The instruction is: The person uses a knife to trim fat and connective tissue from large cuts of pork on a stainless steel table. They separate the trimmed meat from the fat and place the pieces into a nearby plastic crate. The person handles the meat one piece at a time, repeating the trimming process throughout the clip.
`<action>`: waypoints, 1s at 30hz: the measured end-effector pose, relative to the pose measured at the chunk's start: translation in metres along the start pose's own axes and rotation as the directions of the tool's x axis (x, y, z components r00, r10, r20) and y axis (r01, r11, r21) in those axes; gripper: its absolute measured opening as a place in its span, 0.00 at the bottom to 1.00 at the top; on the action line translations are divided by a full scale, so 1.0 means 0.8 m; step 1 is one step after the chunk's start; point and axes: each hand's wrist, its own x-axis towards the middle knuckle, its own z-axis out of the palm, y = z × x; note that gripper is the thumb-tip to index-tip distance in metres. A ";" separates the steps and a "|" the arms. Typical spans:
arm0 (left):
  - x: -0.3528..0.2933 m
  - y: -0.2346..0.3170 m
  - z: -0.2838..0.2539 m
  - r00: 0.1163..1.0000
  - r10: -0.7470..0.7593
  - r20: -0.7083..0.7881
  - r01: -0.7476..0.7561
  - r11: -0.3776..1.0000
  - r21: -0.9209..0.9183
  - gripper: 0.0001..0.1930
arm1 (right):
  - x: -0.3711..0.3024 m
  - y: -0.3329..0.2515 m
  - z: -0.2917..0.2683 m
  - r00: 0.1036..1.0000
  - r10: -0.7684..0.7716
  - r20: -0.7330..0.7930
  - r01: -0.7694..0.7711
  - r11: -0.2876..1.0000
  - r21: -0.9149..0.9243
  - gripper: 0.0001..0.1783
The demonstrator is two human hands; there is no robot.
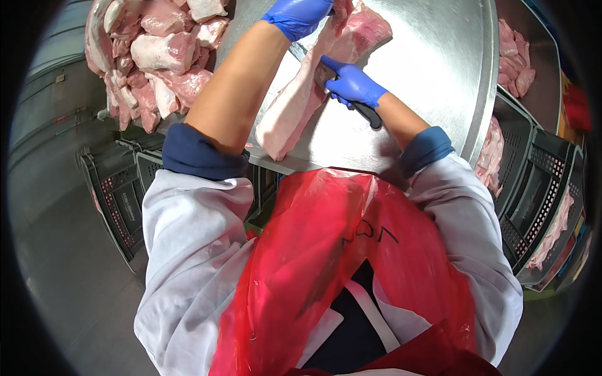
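Note:
A long pale-pink slab of raw meat (295, 113) lies lengthwise on the metal table, with a darker red part at its far right. My left hand (300, 17), in a blue glove, is closed on the far end of the meat at the picture's top edge; its fingertips are partly cut off there. My right hand (354, 84), also blue-gloved, grips a knife by its black handle (367, 114), whose butt points toward me. The right index finger stretches forward against the meat. Most of the blade is hidden by the meat and hand.
A heap of raw meat pieces (166, 53) stands at the table's left. The metal table (433, 69) has a raised right rim. Dark crates (530, 182) with meat stand at the right; another perforated crate (122, 200) sits low at the left.

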 end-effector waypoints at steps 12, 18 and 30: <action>-0.040 0.045 -0.035 0.988 0.105 -0.111 -0.119 0.984 -0.131 0.06 | -0.039 0.049 0.057 0.988 -0.114 0.101 0.131 0.976 -0.173 0.43; -0.088 0.090 -0.037 0.984 0.166 -0.072 -0.179 0.944 -0.277 0.06 | -0.046 0.053 0.085 0.955 -0.273 0.121 0.290 0.944 -0.160 0.41; -0.157 0.160 -0.027 0.927 0.341 -0.155 -0.368 0.905 -0.212 0.05 | -0.062 -0.008 0.133 0.978 0.078 0.194 -0.011 0.946 -0.325 0.37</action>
